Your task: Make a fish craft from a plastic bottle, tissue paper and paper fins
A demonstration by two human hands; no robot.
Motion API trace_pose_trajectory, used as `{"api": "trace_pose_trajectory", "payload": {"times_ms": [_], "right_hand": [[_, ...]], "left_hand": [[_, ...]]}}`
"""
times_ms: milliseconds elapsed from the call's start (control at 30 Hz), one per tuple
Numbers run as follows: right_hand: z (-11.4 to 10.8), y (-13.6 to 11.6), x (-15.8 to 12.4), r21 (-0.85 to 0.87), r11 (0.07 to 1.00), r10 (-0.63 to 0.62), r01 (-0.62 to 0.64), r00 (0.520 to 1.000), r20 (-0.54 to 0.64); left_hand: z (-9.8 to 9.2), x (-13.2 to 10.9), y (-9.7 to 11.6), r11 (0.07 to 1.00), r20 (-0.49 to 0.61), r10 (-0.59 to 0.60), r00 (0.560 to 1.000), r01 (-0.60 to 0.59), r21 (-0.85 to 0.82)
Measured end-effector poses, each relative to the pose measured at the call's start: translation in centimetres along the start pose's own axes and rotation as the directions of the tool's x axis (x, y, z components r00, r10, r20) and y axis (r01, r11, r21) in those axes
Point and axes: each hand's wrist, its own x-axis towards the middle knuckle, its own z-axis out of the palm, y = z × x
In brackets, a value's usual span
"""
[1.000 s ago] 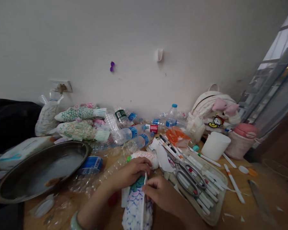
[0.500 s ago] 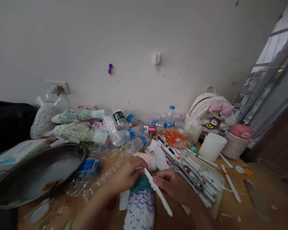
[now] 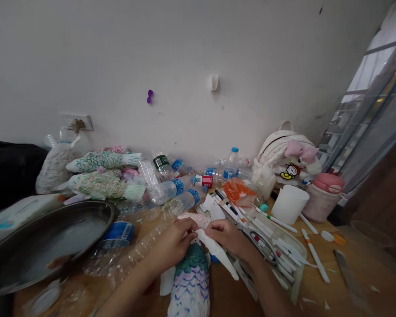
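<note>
Between my two hands is a strip of white tissue paper (image 3: 219,255), its loose end hanging down to the right. My left hand (image 3: 176,242) pinches the strip's upper end. Close beside it, my right hand (image 3: 228,237) grips the paper's upper edge with thumb and finger. Just below my hands lies a paper-covered fish (image 3: 189,279), painted with green, purple and blue scales. A white piece with pink marks (image 3: 198,218) shows behind my fingers, partly hidden.
To the left are a large metal basin (image 3: 53,281) and several painted fish (image 3: 100,162). Plastic bottles (image 3: 186,199) lie along the wall. On the right are scissors (image 3: 260,248), several markers (image 3: 313,255), a white cup (image 3: 290,204), a pink-lidded bottle (image 3: 324,198) and a backpack (image 3: 272,147).
My right hand has moved up and left, closer to my left hand. The paper strip looks wider and more opened out than before. The camera view has shifted slightly.
</note>
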Motion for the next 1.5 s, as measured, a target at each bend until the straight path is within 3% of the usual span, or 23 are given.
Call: {"api": "trace_pose_trajectory", "payload": {"times_ms": [167,400,633,767,867,1000,1100,1233,1333,1433,1500], "right_hand": [[0.4,0.8,0.4,0.124,0.992,0.021,-0.011,0.997,-0.079],[0.8,0.5,0.2,0.145,0.988,-0.034,0.052,0.991,-0.129],[1.2,1.0,0.2,0.023,0.989,-0.14,0.146,0.976,-0.167],[1.4,1.3,0.4,-0.192,0.968,-0.208,0.164,0.949,-0.239],[1.6,1.2,0.4,-0.45,0.863,-0.379,0.231,0.883,-0.275],[1.9,1.2,0.2,-0.697,0.631,-0.582,0.34,0.801,-0.137],[1.9,1.4,0.1,-0.787,0.522,-0.623,0.33,0.778,-0.087],[1.8,1.3,0.0,-0.834,0.461,-0.627,0.304,0.776,-0.063],[1.6,1.0,-0.2,-0.812,0.493,-0.616,0.313,0.784,-0.071],[0.7,0.8,-0.1,-0.693,0.642,-0.606,0.327,0.77,-0.198],[0.0,0.6,0.0,-0.606,0.753,-0.523,0.255,0.791,-0.317]], "left_hand": [[0.0,0.1,-0.1,0.967,-0.041,-0.02,0.999,0.008,-0.253],[0.3,0.4,-0.3,0.827,0.096,-0.151,0.984,0.179,-0.532],[0.3,0.4,0.3,0.794,0.151,-0.237,0.96,0.281,-0.539],[0.8,0.3,0.4,0.833,0.055,-0.292,0.955,0.282,-0.475],[1.5,0.3,-0.1,0.851,-0.068,-0.317,0.946,0.252,-0.462],[2.1,0.3,-0.7,0.832,-0.127,-0.31,0.942,0.204,-0.516],[2.1,0.2,-0.5,0.863,-0.172,-0.287,0.942,0.176,-0.473],[2.2,-0.1,0.1,0.909,-0.196,-0.252,0.948,0.163,-0.383],[2.1,0.0,0.2,0.907,-0.203,-0.234,0.951,0.138,-0.398],[1.6,0.4,-0.1,0.827,-0.233,-0.276,0.932,0.106,-0.552],[1.0,0.6,-0.5,0.733,-0.297,-0.353,0.887,0.065,-0.677]]}}
